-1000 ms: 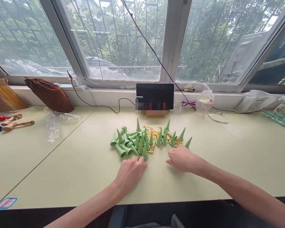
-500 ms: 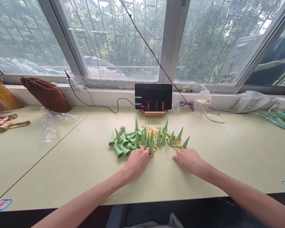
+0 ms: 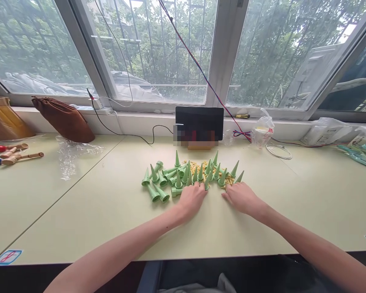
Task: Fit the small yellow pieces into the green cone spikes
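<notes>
Both bare forearms reach in from the near edge and converge toward the middle. The left hand point(image 3: 192, 199) lies palm down, fingers point(image 3: 202, 188) stretched toward the far side. The right hand point(image 3: 241, 198) lies just right of it, palm down, fingers point(image 3: 229, 191) loosely spread.

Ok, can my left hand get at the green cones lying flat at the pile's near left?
Probably yes: the left hand rests just right of those green cones, and nothing stands between them on the near side.

Left hand point(image 3: 192, 199), right hand point(image 3: 242, 198), green cones point(image 3: 183, 177)
</notes>
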`<state>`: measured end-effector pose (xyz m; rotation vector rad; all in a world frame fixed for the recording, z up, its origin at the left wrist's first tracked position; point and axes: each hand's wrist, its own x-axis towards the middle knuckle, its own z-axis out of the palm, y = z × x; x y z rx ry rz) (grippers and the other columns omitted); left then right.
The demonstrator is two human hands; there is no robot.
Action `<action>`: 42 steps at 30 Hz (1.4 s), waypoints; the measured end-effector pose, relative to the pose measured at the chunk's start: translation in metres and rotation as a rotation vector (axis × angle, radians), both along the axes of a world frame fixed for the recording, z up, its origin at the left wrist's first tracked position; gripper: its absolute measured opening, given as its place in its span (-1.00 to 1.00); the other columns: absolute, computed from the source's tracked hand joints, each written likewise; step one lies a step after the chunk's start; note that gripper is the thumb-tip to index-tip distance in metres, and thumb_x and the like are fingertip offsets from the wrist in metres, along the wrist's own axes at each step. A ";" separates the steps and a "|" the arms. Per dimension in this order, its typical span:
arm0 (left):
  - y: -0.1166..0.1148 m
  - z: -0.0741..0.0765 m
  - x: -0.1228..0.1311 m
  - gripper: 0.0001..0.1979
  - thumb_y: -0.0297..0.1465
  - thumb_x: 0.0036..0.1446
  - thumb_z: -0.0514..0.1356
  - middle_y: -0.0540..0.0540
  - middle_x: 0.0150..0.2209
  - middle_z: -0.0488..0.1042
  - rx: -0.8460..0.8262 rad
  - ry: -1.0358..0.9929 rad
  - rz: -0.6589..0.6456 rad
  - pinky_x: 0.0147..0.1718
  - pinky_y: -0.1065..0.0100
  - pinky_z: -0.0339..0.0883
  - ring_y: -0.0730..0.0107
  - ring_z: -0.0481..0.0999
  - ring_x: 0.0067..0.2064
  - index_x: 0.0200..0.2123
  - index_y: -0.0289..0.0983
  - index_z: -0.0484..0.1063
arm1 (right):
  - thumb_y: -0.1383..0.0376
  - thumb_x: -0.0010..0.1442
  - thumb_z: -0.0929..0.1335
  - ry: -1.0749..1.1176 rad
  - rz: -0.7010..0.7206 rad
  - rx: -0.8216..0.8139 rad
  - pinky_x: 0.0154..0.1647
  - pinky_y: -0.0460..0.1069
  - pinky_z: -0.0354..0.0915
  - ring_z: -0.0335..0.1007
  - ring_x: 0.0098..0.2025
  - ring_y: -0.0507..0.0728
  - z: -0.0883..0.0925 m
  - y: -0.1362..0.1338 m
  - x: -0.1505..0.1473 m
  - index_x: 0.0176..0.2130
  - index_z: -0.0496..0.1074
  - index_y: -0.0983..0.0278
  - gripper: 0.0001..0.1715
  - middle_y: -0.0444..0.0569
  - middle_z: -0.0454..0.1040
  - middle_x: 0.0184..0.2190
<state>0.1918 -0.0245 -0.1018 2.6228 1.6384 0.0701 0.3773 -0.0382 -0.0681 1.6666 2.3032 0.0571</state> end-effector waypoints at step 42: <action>0.010 0.026 -0.085 -0.78 -0.40 0.10 0.11 -0.05 -0.58 0.40 0.137 0.053 -0.281 -0.57 0.33 -0.11 0.35 0.35 -0.55 -0.58 -0.26 0.25 | 0.37 0.31 0.20 0.729 0.327 0.426 -0.51 -0.09 -0.03 0.28 -0.55 0.00 -0.063 0.018 -0.069 -0.36 0.34 0.29 -0.78 -0.10 0.46 -0.51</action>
